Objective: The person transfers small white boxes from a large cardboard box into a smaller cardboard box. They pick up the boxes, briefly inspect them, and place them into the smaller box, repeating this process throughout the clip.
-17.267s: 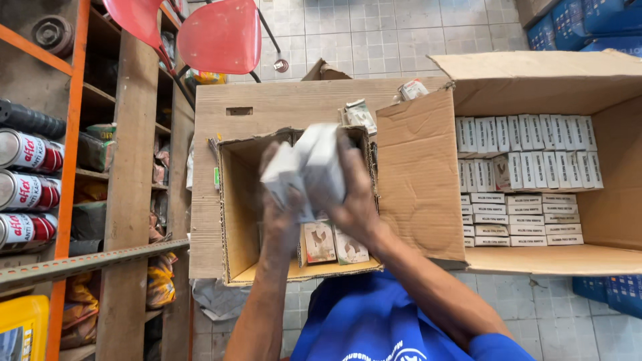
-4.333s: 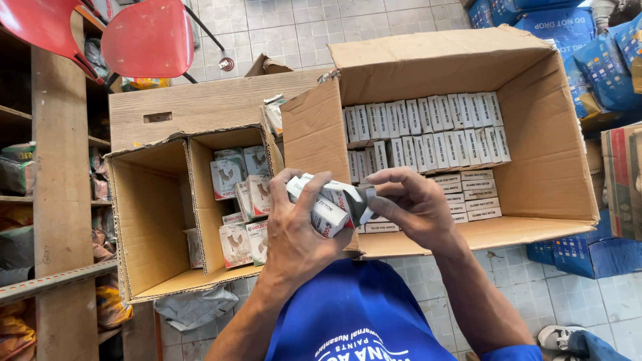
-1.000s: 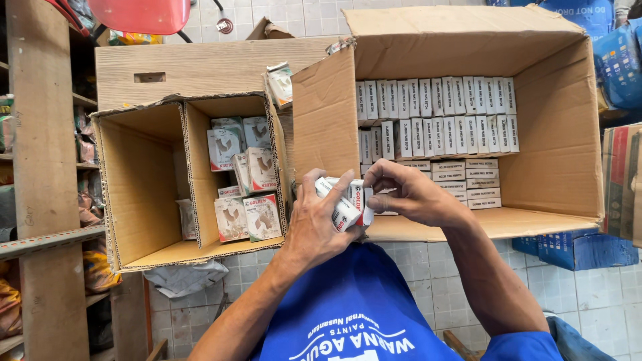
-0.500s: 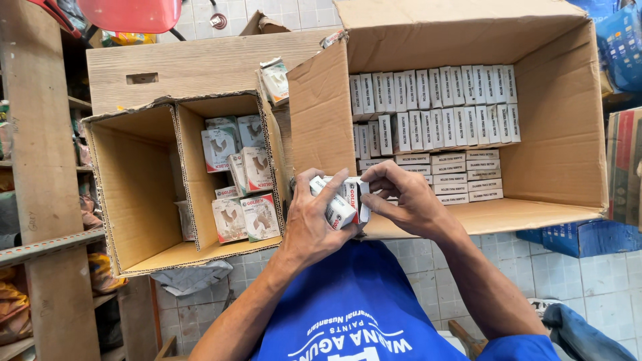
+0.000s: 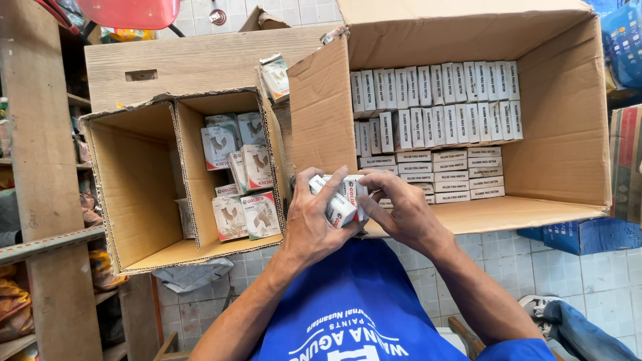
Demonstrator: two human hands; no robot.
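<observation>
My left hand (image 5: 314, 224) and my right hand (image 5: 401, 214) together clasp a bunch of small white boxes (image 5: 341, 199) just above my blue shirt. The bunch sits in front of the gap between two cardboard cartons. The left carton (image 5: 134, 180) lies on its side and holds several small white boxes with a rooster picture (image 5: 242, 175). The larger right carton (image 5: 568, 113) is packed with neat rows of small white boxes (image 5: 435, 100), some upright and some stacked flat.
Wooden shelves (image 5: 40, 200) with packaged goods stand at the left. A red plastic chair (image 5: 127, 12) is at the top. Blue packs (image 5: 582, 234) lie beside the right carton on the tiled floor (image 5: 555, 281). A shoe (image 5: 542, 306) shows at the lower right.
Both hands have stayed clasped on the bunch of boxes near my chest, with the fingers shifting slightly. The view has drifted a little; the cartons have not moved.
</observation>
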